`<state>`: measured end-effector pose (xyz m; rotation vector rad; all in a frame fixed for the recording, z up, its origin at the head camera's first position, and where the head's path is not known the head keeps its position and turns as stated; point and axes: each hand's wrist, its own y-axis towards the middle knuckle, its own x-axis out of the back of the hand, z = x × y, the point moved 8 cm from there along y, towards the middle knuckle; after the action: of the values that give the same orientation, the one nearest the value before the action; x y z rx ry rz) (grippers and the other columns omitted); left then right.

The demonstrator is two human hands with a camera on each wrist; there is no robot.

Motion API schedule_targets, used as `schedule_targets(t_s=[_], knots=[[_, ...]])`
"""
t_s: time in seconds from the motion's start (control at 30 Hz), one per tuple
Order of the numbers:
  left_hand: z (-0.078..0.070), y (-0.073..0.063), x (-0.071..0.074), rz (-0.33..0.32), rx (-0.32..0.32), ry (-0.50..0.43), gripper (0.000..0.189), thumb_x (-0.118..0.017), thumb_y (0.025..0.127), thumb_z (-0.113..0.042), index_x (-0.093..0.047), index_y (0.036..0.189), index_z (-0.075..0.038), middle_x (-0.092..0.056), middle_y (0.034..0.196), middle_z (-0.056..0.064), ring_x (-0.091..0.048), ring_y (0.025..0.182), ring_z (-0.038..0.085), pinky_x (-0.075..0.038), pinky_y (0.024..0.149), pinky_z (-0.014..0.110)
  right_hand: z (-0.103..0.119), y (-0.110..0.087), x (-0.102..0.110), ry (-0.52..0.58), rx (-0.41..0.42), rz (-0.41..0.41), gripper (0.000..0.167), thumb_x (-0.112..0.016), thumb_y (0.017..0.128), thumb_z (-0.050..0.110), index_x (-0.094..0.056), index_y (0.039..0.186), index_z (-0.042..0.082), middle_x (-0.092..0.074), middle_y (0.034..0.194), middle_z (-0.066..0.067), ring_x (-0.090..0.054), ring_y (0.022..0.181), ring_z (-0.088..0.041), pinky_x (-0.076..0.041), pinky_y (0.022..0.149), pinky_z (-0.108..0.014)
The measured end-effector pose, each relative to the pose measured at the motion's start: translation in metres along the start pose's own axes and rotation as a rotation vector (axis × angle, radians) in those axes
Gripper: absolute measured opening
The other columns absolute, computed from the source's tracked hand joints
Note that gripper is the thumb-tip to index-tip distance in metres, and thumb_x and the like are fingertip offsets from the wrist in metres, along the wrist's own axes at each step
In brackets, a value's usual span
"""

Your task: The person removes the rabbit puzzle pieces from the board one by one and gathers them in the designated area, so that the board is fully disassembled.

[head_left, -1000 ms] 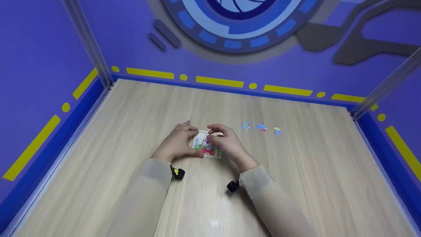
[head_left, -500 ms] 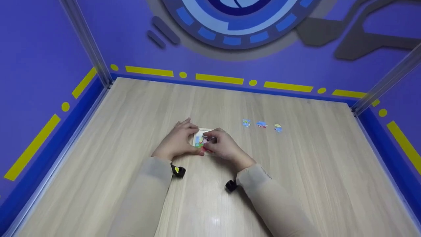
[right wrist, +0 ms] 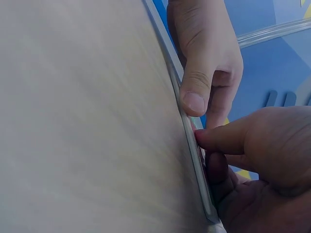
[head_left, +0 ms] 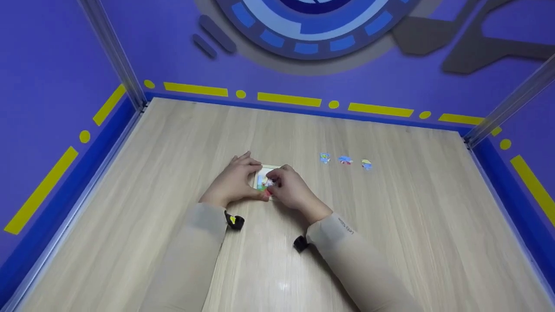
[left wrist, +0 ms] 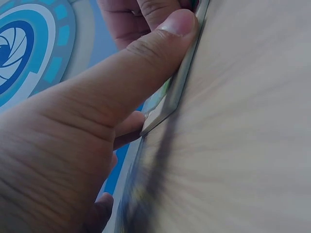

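Note:
A small jigsaw puzzle in a pale wooden frame lies on the table between the hands; its picture shows green, red and blue parts. My left hand holds the frame at its left side, thumb along the near edge and fingers at the far left corner. Bent over the picture, my right hand has thumb and fingertips down on its middle and hides the right part. In the right wrist view the right thumb touches the red part of the picture. I cannot tell whether a piece is pinched there.
Three loose jigsaw pieces lie in a row at the back right: a blue-green one, a blue and red one and a blue and yellow one. Blue-purple walls enclose the table at the back and sides.
The right hand has moved left and down over the picture, its fingers drawing closer together. The left hand keeps its place on the frame. The three loose pieces stay put; the view has tilted slightly.

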<state>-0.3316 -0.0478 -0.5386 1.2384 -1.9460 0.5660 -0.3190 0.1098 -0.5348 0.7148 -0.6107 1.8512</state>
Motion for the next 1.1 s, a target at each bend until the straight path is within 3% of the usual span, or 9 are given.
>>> schedule_targets(t_s=[0.33, 0.6, 0.93, 1.1], knots=[[-0.0011, 0.0001, 0.0003, 0.006, -0.003, 0.024, 0.106, -0.105, 0.072, -0.06, -0.068, 0.155, -0.006, -0.063, 0.166, 0.008, -0.024, 0.178, 0.036, -0.01, 0.149, 0.057, -0.0011, -0.0013, 0.0007, 0.037, 0.038, -0.045, 0.033, -0.079, 0.101, 0.004, -0.07, 0.133, 0.006, -0.069, 0.121, -0.011, -0.066, 0.106, -0.022, -0.06, 0.096, -0.041], [-0.0041, 0.0007, 0.002, 0.015, -0.04, 0.066, 0.091, -0.098, 0.083, -0.057, -0.07, 0.154, -0.006, -0.065, 0.163, 0.011, -0.027, 0.176, 0.041, -0.013, 0.148, 0.063, -0.0027, -0.0021, -0.0011, 0.077, 0.039, -0.045, 0.033, -0.078, 0.102, 0.003, -0.071, 0.135, 0.005, -0.071, 0.124, -0.01, -0.067, 0.101, -0.018, -0.06, 0.091, -0.036], [-0.0053, -0.0001, 0.0029, 0.022, -0.01, 0.04, 0.09, -0.099, 0.085, -0.051, -0.068, 0.156, -0.005, -0.063, 0.165, 0.012, -0.024, 0.177, 0.04, -0.01, 0.149, 0.059, -0.0015, -0.0029, 0.0001, 0.053, 0.034, -0.073, 0.032, -0.078, 0.104, 0.006, -0.074, 0.136, 0.003, -0.072, 0.123, -0.01, -0.068, 0.102, -0.019, -0.062, 0.092, -0.037], [-0.0068, -0.001, 0.0018, 0.04, -0.027, 0.071, 0.09, -0.096, 0.088, -0.051, -0.065, 0.158, -0.003, -0.061, 0.166, 0.013, -0.023, 0.177, 0.041, -0.011, 0.148, 0.062, 0.0006, -0.0033, -0.0008, 0.05, 0.029, -0.089, 0.03, -0.078, 0.104, 0.006, -0.075, 0.133, 0.001, -0.073, 0.122, -0.012, -0.07, 0.103, -0.021, -0.063, 0.093, -0.039]])
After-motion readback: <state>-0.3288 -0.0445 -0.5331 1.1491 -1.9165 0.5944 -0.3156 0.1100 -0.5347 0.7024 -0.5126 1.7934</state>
